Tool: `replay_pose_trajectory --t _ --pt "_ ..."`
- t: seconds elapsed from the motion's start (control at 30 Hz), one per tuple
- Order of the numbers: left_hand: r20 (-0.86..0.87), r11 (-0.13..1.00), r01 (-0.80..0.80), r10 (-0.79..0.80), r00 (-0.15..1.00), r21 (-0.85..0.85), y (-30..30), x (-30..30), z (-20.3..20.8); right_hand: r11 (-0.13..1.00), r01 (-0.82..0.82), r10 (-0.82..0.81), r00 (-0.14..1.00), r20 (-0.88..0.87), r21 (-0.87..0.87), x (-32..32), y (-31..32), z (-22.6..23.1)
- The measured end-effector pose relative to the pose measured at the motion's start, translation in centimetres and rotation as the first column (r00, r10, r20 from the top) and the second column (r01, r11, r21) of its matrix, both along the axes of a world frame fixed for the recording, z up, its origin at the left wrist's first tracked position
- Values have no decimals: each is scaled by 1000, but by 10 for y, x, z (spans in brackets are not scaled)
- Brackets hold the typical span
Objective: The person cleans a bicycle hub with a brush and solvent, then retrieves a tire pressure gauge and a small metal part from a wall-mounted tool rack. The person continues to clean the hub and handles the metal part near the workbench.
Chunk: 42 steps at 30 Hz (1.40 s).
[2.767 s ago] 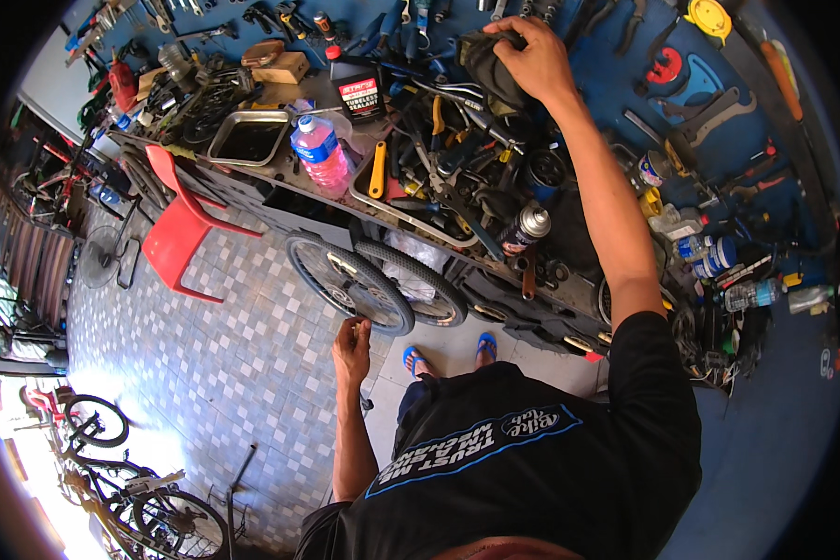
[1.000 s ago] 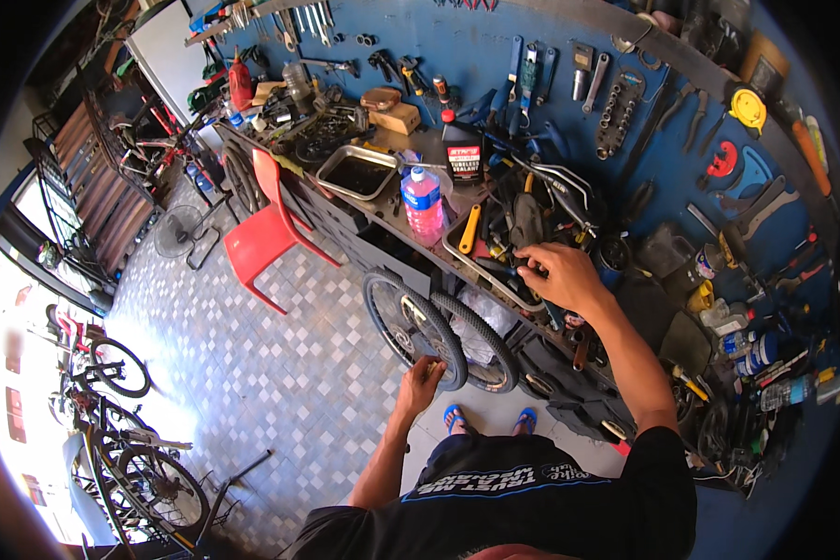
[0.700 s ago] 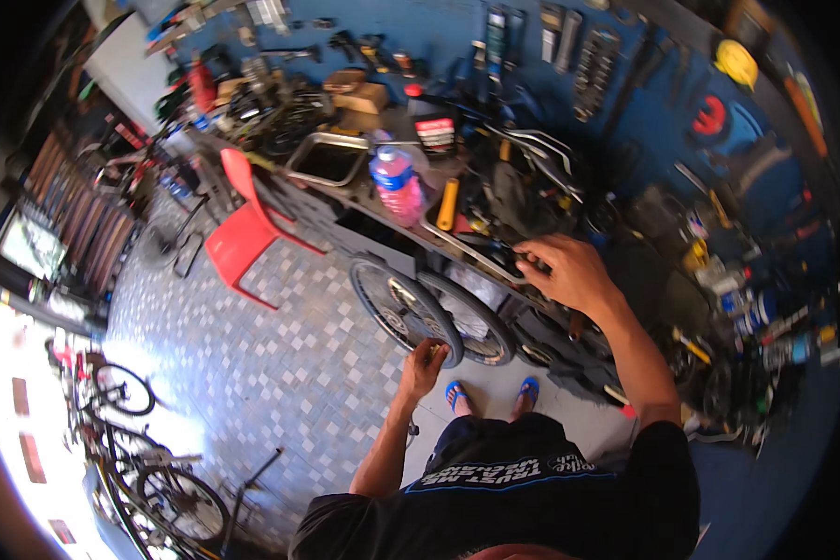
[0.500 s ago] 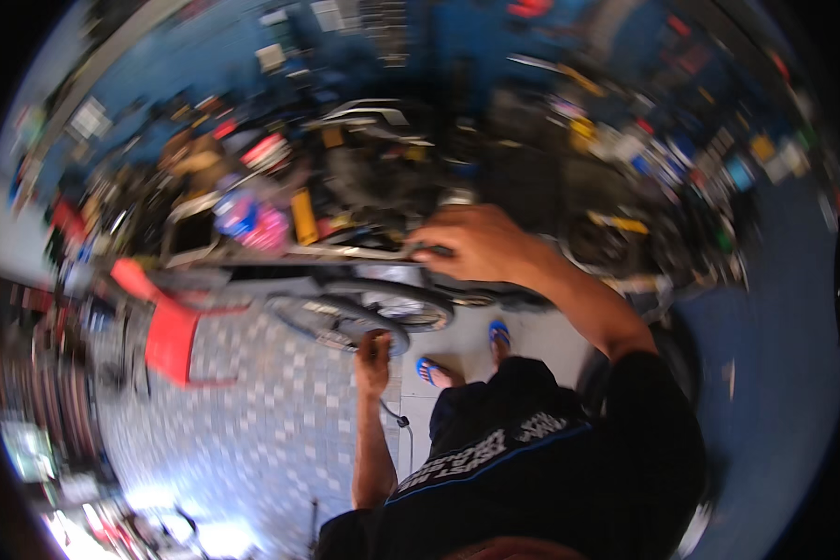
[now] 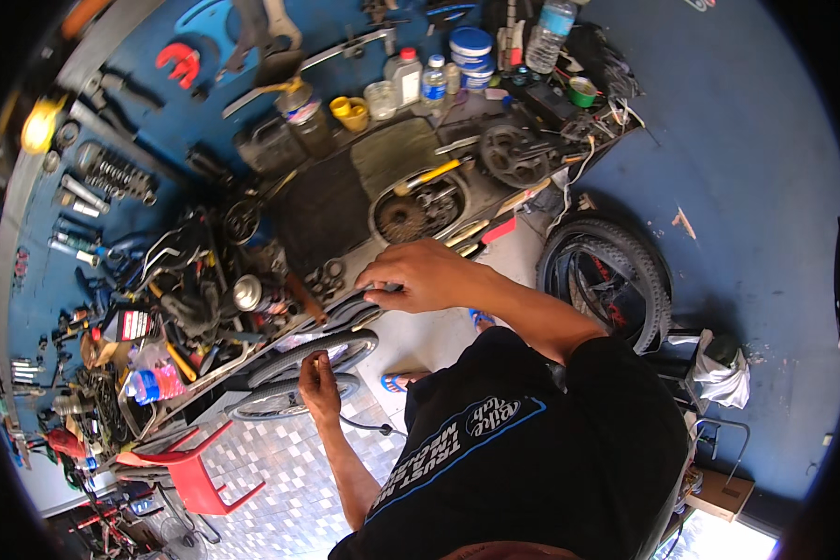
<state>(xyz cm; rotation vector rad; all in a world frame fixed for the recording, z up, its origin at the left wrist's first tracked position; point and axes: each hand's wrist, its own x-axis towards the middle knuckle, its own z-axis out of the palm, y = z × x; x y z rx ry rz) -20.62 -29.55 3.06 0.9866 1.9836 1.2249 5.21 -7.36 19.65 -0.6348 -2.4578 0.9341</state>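
My right hand (image 5: 425, 277) is raised near the front edge of the workbench (image 5: 350, 252), its fingers curled in. A small dark grey thing shows between thumb and fingers, too little of it to name. Lower and to the left, my left hand (image 5: 319, 390) is closed in front of the bicycle wheels (image 5: 294, 404) under the bench edge; what it holds, if anything, is hidden. A thin dark hose (image 5: 369, 427) passes behind my left forearm. Beyond my right hand, an oval metal tray (image 5: 379, 224) holds a sprocket cassette (image 5: 403, 217) and metal parts, with a yellow-handled hammer (image 5: 427, 177) across its rim.
Bottles and tubs, among them a blue-lidded tub (image 5: 470, 44), line the bench's back. A crankset (image 5: 513, 157) lies to the right. Bicycle tyres (image 5: 646, 271) lean against the blue wall. A red plastic chair (image 5: 201, 481) stands at left on the tiled floor. Tools crowd the bench's left.
My view has swung to the right, bringing the tray, bottles and leaning tyres into sight more sharply. Both hands remain closed, the right still over the bench edge and the left lower by the wheels.
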Motion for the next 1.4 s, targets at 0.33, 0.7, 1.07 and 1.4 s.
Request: replay_pose_trajectory --t 0.33,0.7,1.07,1.4 --pt "-56 1000 22 -22 998 -6 101 169 8 976 216 -217 973 71 23 197 86 -41" --pt "-68 996 92 -91 994 1 143 229 29 948 314 -314 949 1 44 275 115 -47" --pt "-79 999 28 -30 996 -30 141 249 40 955 295 -295 955 38 5 287 127 -53" --pt "-158 997 -65 60 986 -31 119 243 45 984 145 -144 989 -21 106 246 135 -62"
